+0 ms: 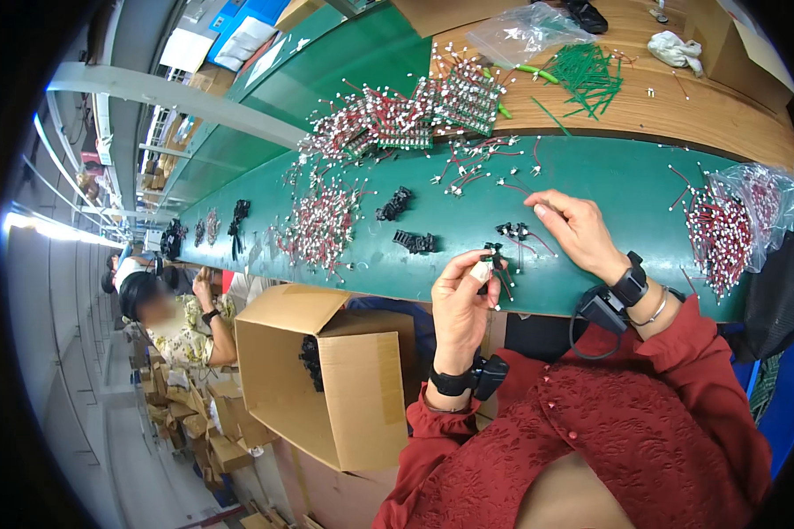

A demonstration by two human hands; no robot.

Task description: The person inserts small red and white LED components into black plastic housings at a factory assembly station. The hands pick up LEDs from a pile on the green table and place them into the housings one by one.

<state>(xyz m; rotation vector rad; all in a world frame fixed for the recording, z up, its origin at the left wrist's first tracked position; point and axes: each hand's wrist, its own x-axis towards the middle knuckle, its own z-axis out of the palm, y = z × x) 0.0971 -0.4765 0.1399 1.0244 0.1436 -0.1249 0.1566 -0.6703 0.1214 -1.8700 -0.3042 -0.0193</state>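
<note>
My left hand [464, 304] is raised at the near edge of the green bench, with thumb and fingers pinching a small black plastic part [495, 257]. Thin red wires with white ends hang beside that part. My right hand [580, 236] is over the bench to the right, its thumb and forefinger together at the end of a thin red wire lead [516, 188] with a white connector. Between the hands, another small black part [513, 231] lies on the bench with red wires by it. Two black clusters of parts, one [415, 242] nearer and one [394, 204] farther, lie left of my hands.
Piles of red-and-white wire leads [320, 225] and green circuit boards [468, 101] cover the bench leftward. More leads [719, 234] lie at right beside a plastic bag. Green strips [584, 78] rest on the wooden table. An open cardboard box [362, 397] stands below the edge; a co-worker [181, 322] sits beyond.
</note>
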